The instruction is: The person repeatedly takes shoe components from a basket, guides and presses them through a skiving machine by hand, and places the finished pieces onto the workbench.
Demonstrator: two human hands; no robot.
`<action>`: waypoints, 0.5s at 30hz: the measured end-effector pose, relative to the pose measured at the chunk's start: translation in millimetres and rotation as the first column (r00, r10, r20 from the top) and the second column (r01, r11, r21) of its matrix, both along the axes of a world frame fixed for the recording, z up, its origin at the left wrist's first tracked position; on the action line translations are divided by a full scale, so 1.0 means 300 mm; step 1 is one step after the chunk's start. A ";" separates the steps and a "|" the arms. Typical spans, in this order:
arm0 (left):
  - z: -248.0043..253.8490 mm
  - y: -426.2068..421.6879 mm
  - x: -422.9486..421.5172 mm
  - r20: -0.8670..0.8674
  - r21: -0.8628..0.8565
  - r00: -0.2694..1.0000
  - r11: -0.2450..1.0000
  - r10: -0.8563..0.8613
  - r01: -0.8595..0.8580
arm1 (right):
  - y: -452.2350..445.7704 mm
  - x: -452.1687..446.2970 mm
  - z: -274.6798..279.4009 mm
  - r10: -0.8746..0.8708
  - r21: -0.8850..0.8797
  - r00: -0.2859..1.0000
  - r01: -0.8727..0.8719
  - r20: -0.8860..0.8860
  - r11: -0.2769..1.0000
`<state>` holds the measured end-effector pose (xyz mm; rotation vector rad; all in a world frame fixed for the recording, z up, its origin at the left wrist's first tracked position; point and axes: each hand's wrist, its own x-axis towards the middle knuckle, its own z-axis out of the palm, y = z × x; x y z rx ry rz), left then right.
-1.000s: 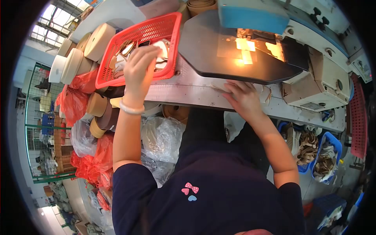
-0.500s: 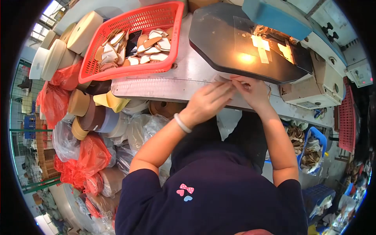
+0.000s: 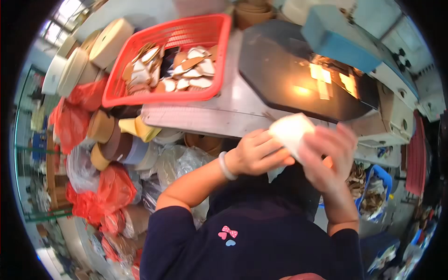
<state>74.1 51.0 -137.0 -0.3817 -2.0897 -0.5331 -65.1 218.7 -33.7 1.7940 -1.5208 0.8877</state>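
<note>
Pinching the pale piece (image 3: pixel 290 129) leftside, left hand (image 3: pixel 259 151)! Likely light, bendable, best edge-held; right hand (image 3: pixel 329 158) blurred, fingers' hold unclear.

Two hands: one left hand (image 3: pixel 259 151), one right hand (image 3: pixel 329 156). One white piece (image 3: pixel 292 133). One wristband (image 3: pixel 227 167). One red plastic basket (image 3: pixel 163 98); its many cut pieces (image 3: pixel 205 67) overlap too much to count. One black machine table (image 3: pixel 275 60). On the shirt (image 3: pixel 256 256), one bow (image 3: pixel 229 230), two hearts (image 3: pixel 230 243).
</note>
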 end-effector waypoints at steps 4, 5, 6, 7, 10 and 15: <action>0.352 -0.043 -0.035 -0.122 -0.041 0.988 0.995 0.089 -0.095 | -0.070 -0.107 0.051 -0.301 0.128 0.950 0.289 0.086 0.949; 0.399 -0.059 -0.088 -0.077 0.043 0.993 0.995 0.093 -0.090 | -0.081 -0.120 0.042 -0.287 0.127 0.947 0.270 0.147 0.954; 0.427 -0.087 -0.131 0.012 0.049 0.995 0.993 0.102 -0.103 | -0.091 -0.131 0.033 -0.268 0.125 0.941 0.246 0.208 0.961; 0.443 -0.115 -0.166 0.102 0.053 0.988 0.991 0.117 -0.123 | -0.097 -0.138 0.031 -0.242 0.122 0.933 0.216 0.268 0.969; 0.435 -0.165 -0.241 0.254 -0.017 0.959 0.992 0.124 -0.124 | -0.099 -0.148 0.060 -0.230 0.166 0.921 0.185 0.314 0.969; 0.449 -0.164 -0.256 0.288 -0.011 0.947 0.990 0.141 -0.144 | -0.113 -0.185 0.066 -0.283 0.216 0.911 0.224 0.299 0.950</action>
